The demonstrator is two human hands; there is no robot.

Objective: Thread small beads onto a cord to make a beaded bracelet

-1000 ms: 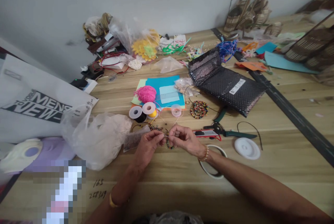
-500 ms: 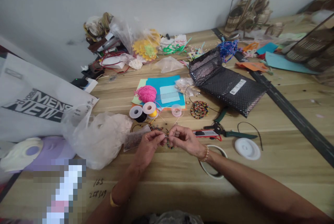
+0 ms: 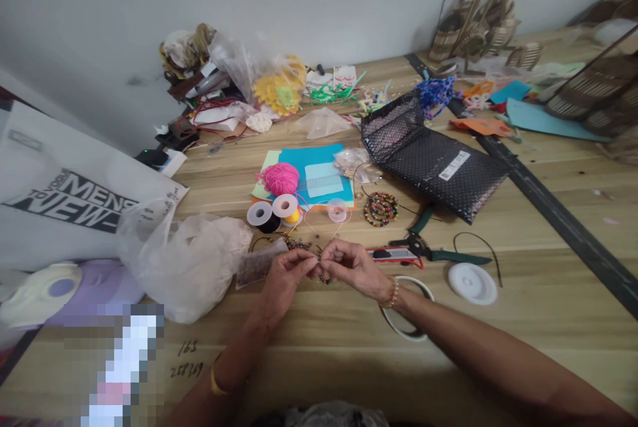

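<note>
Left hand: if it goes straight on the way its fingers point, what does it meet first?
Likely the right hand: its fingertips sit just ahead of the left hand, both pinching a beaded cord. Depth unclear.

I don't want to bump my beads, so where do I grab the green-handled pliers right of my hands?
Probably grip the green-handled pliers by the handle that points right, coming from the right. The handles lie flat and splayed; the dark head points left, beside the red utility knife and your right hand, which pinches the beaded cord with the left hand.
</note>
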